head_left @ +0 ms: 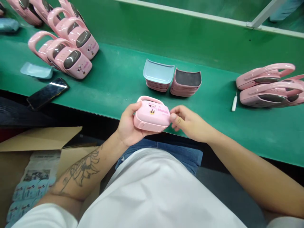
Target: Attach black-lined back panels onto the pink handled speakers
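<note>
A pink handled device with a cartoon print and a rounded body is held at the front edge of the green bench. My left hand is closed around its left end, thumb on top and the palm underneath. At its right end, my right hand has curled fingers, with the thumb and forefinger pinching the corner. Just beyond stand two stacks of curved panels: one topped by a light blue panel, the other by a pink panel with a dark inner face.
Several pink handled devices stand at the left and more lie at the right, near a white-handled screwdriver. A phone and a loose blue panel lie at the left. An open cardboard box holds blue printed pieces below.
</note>
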Motion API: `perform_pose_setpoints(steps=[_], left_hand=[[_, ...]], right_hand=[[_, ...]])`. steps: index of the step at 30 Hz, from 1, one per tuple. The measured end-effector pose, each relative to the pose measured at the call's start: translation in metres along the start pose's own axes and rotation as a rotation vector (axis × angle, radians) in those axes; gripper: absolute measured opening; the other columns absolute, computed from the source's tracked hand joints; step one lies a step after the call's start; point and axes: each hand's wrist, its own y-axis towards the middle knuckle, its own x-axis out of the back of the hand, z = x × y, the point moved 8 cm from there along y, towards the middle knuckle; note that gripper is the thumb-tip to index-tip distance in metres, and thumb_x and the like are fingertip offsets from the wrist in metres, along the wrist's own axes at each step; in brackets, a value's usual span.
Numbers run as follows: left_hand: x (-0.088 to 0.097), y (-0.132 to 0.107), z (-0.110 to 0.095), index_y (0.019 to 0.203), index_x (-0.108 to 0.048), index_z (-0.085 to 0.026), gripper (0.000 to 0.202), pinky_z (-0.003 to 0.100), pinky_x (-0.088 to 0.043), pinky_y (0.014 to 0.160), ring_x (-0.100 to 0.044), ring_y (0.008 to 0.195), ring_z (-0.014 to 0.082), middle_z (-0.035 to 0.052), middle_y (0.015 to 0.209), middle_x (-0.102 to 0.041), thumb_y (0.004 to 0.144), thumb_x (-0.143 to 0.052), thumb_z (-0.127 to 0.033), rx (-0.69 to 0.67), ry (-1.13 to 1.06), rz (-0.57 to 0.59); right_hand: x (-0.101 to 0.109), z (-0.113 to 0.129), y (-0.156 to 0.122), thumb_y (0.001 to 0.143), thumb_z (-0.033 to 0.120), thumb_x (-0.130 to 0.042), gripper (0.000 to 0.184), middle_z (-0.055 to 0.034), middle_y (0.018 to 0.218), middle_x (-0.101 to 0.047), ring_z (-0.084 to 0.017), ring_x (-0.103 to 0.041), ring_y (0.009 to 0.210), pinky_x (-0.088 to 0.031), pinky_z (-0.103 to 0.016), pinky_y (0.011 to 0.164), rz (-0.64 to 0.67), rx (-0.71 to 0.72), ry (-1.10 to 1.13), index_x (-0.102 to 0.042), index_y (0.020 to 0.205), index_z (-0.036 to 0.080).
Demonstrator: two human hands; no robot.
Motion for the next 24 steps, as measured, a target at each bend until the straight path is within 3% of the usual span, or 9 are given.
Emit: perform_pose_setpoints(steps=[2, 5, 8, 14, 19, 24], left_hand=[[-0.005, -0.001, -0.014, 0.129, -0.069, -0.014, 0.058, 0.052, -0.066, 0.085, -0.074, 0.116, 0.0423, 0.0195, 0.129, -0.076, 0.086, -0.066, -0.052, -0.138, -0.006, 0.034], [-0.004, -0.001, -0.016, 0.124, -0.072, -0.012, 0.056, 0.048, -0.065, 0.090, -0.074, 0.117, 0.0407, 0.0179, 0.122, -0.079, 0.084, -0.068, -0.051, -0.201, -0.008, 0.004], [0.001, 0.001, -0.010, 0.125, -0.072, -0.012, 0.058, 0.048, -0.064, 0.091, -0.075, 0.116, 0.0403, 0.0171, 0.117, -0.080, 0.084, -0.067, -0.052, -0.187, -0.018, -0.038], [0.002, 0.000, -0.007, 0.124, -0.072, -0.011, 0.057, 0.048, -0.064, 0.093, -0.075, 0.115, 0.0397, 0.0172, 0.118, -0.080, 0.083, -0.068, -0.052, -0.224, 0.001, -0.018], [0.009, -0.001, -0.005, 0.122, -0.073, -0.012, 0.056, 0.048, -0.064, 0.095, -0.075, 0.116, 0.0391, 0.0159, 0.114, -0.081, 0.083, -0.067, -0.051, -0.231, -0.018, -0.059], [0.012, 0.000, 0.000, 0.121, -0.073, -0.012, 0.054, 0.046, -0.063, 0.095, -0.076, 0.115, 0.0384, 0.0159, 0.112, -0.081, 0.083, -0.066, -0.051, -0.228, -0.028, -0.076]], right_hand=[[-0.026, -0.017, -0.003, 0.086, 0.091, -0.055, 0.073, -0.0082, 0.088, -0.073, -0.021, -0.071, 0.072, -0.064, -0.035, 0.062, 0.219, -0.189, 0.297, -0.066, 0.103, 0.020], [-0.058, -0.018, -0.009, 0.084, 0.094, -0.054, 0.080, -0.0121, 0.099, -0.077, -0.022, -0.076, 0.081, -0.066, -0.032, 0.063, 0.395, -0.268, 0.652, -0.072, 0.105, 0.018], [-0.071, -0.011, -0.010, 0.087, 0.088, -0.059, 0.076, -0.0143, 0.114, -0.078, -0.025, -0.078, 0.096, -0.069, -0.032, 0.069, 0.390, -0.247, 0.786, -0.075, 0.111, 0.018], [-0.074, -0.005, -0.006, 0.092, 0.068, -0.072, 0.056, -0.0112, 0.111, -0.081, -0.027, -0.080, 0.102, -0.070, -0.033, 0.068, 0.323, -0.240, 0.888, -0.072, 0.122, 0.021], [-0.077, -0.009, -0.004, 0.098, 0.065, -0.064, 0.051, -0.0131, 0.116, -0.081, -0.028, -0.080, 0.104, -0.070, -0.034, 0.068, 0.307, -0.250, 0.905, -0.071, 0.123, 0.021], [-0.080, -0.016, 0.000, 0.096, 0.064, -0.067, 0.051, -0.0134, 0.106, -0.083, -0.027, -0.082, 0.098, -0.070, -0.034, 0.074, 0.260, -0.258, 0.906, -0.075, 0.115, 0.017]])
